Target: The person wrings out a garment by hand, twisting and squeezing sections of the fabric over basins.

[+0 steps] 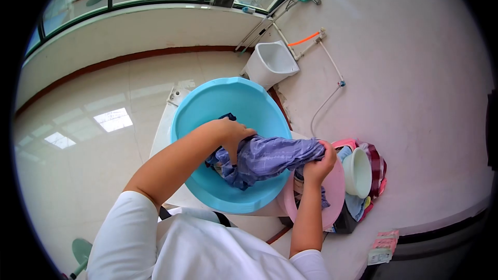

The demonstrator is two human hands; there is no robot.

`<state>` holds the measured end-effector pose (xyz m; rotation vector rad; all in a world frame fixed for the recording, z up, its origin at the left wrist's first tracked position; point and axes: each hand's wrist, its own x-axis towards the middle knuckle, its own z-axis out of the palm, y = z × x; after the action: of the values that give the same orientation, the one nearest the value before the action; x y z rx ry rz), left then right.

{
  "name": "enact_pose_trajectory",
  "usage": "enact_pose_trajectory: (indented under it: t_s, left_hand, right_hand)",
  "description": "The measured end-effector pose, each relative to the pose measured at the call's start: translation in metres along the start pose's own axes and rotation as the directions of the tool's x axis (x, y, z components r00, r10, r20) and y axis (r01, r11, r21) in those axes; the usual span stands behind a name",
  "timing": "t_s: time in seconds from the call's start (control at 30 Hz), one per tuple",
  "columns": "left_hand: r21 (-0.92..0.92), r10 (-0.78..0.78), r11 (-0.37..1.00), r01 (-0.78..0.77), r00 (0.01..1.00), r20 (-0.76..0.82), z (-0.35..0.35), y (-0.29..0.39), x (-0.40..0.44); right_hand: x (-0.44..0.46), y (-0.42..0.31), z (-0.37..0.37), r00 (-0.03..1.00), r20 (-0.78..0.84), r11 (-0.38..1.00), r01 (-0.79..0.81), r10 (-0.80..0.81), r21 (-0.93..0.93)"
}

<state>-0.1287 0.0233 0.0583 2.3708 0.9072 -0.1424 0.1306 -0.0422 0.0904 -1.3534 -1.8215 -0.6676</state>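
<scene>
A crumpled purple-blue garment with thin pale check lines [272,156] stretches sideways over a large light-blue basin [228,96]. My left hand [234,136] grips its left part above the basin, the fingers partly hidden in the folds. At the other end, my right hand [320,164] is closed round the bunched cloth, just past the basin's right rim. Some darker fabric [228,117] shows behind my left hand. Below my right hand is a pink basin [332,197] with some clothing in it, partly covered by my right forearm.
The blue basin rests on a white stand [163,132]. On the right, a pale green basin [358,173] leans among piled clothes [376,168]. A white utility sink [272,62] stands by the wall, with a pipe and hose [332,65] beside it.
</scene>
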Motion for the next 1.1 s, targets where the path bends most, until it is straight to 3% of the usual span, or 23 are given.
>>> enact_pose_trajectory:
  t_s: [0.07, 0.1, 0.13, 0.17, 0.2, 0.27, 0.3, 0.33, 0.4, 0.47, 0.53, 0.63, 0.7, 0.73, 0.77, 0.8, 0.87, 0.93, 1.0, 1.03, 1.07, 1.1]
  left_hand:
    - [-0.189, 0.169, 0.961, -0.202, 0.97, -0.177, 0.018, -0.022, 0.014]
    - [-0.184, 0.167, 0.963, -0.197, 0.971, -0.17, 0.018, -0.023, 0.017]
    - [-0.146, 0.134, 0.97, -0.194, 0.929, -0.345, 0.019, -0.023, 0.02]
    - [-0.108, 0.107, 0.976, -0.187, 0.853, -0.51, 0.021, -0.024, 0.023]
    - [-0.104, 0.109, 0.977, -0.185, 0.857, -0.504, 0.02, -0.029, 0.026]
    - [-0.533, -0.047, 0.842, -0.083, 0.973, -0.225, 0.016, -0.045, 0.035]
    - [-0.58, 0.036, 0.801, -0.145, 0.98, -0.196, 0.017, -0.048, 0.037]
    - [-0.577, 0.035, 0.804, -0.144, 0.98, -0.195, 0.02, -0.048, 0.041]
    - [-0.508, 0.069, 0.854, -0.109, 0.993, -0.098, 0.025, -0.039, 0.044]
    - [-0.512, 0.075, 0.847, -0.145, 0.985, -0.155, 0.031, -0.025, 0.042]
    - [-0.352, 0.133, 0.917, -0.187, 0.976, -0.173, 0.03, -0.013, 0.042]
    - [-0.046, 0.03, 0.998, -0.053, 0.911, -0.412, 0.012, -0.018, 0.028]
    - [-0.045, -0.107, 0.994, 0.099, 0.825, -0.555, -0.028, -0.022, -0.005]
    - [-0.102, -0.11, 0.993, 0.056, 0.743, -0.66, -0.043, -0.034, -0.021]
    - [-0.128, -0.118, 0.991, 0.031, 0.633, -0.765, -0.056, -0.036, -0.041]
    - [-0.085, -0.082, 0.996, 0.022, 0.566, -0.82, -0.064, -0.037, -0.058]
    - [-0.183, -0.167, 0.983, 0.012, 0.472, -0.865, -0.056, -0.043, -0.062]
    - [-0.224, -0.203, 0.974, 0.026, 0.532, -0.822, -0.025, -0.06, -0.044]
    - [-0.185, -0.205, 0.977, 0.111, 0.739, -0.642, -0.004, -0.063, -0.041]
    - [-0.186, -0.209, 0.974, 0.13, 0.832, -0.513, -0.008, -0.047, -0.049]
    - [-0.16, -0.223, 0.971, 0.177, 0.912, -0.344, -0.014, -0.037, -0.052]
    - [-0.193, -0.195, 0.969, 0.153, 0.954, -0.226, -0.023, -0.017, -0.055]
  right_hand:
    - [-0.004, 0.0, 0.003, 0.921, 0.01, 0.843, -0.359, 0.388, 0.401]
    - [-0.001, 0.004, -0.001, 0.902, 0.027, 0.782, -0.388, 0.431, 0.488]
    - [0.003, 0.007, -0.005, 0.898, 0.025, 0.777, -0.394, 0.439, 0.492]
    - [0.007, 0.009, -0.01, 0.86, 0.034, 0.673, -0.423, 0.509, 0.607]
    - [0.011, 0.01, -0.014, 0.817, 0.053, 0.555, -0.436, 0.574, 0.708]
    - [0.014, 0.015, -0.019, 0.781, 0.073, 0.477, -0.451, 0.621, 0.754]
    - [0.016, 0.014, -0.023, 0.734, 0.108, 0.359, -0.449, 0.671, 0.818]
    - [0.018, 0.014, -0.024, 0.686, 0.149, 0.236, -0.434, 0.712, 0.87]
    - [0.018, 0.017, -0.022, 0.708, 0.154, 0.237, -0.421, 0.689, 0.875]
    - [0.018, 0.017, -0.02, 0.741, 0.196, 0.234, -0.433, 0.643, 0.87]
    - [0.018, 0.015, -0.021, 0.736, 0.197, 0.22, -0.428, 0.648, 0.876]
    - [0.018, 0.024, -0.024, 0.685, 0.129, 0.203, -0.382, 0.717, 0.901]
    - [0.019, 0.029, -0.034, 0.631, 0.116, 0.172, -0.377, 0.767, 0.91]
    - [0.02, 0.032, -0.039, 0.58, 0.109, 0.146, -0.376, 0.808, 0.915]
    - [0.013, 0.043, -0.036, 0.602, 0.081, 0.191, -0.374, 0.795, 0.908]
    - [0.011, 0.047, -0.035, 0.592, 0.075, 0.184, -0.365, 0.803, 0.913]
    - [0.007, 0.051, -0.033, 0.663, 0.032, 0.311, -0.393, 0.748, 0.865]
    - [0.013, 0.042, -0.031, 0.651, 0.024, 0.262, -0.34, 0.759, 0.903]
    - [0.02, 0.036, -0.03, 0.738, 0.139, 0.293, -0.423, 0.66, 0.858]
    - [0.024, 0.027, -0.031, 0.788, 0.223, 0.378, -0.496, 0.574, 0.782]
    - [0.022, 0.022, -0.025, 0.869, 0.162, 0.592, -0.445, 0.468, 0.672]
    - [0.025, 0.011, -0.024, 0.953, 0.07, 0.785, -0.284, 0.295, 0.551]
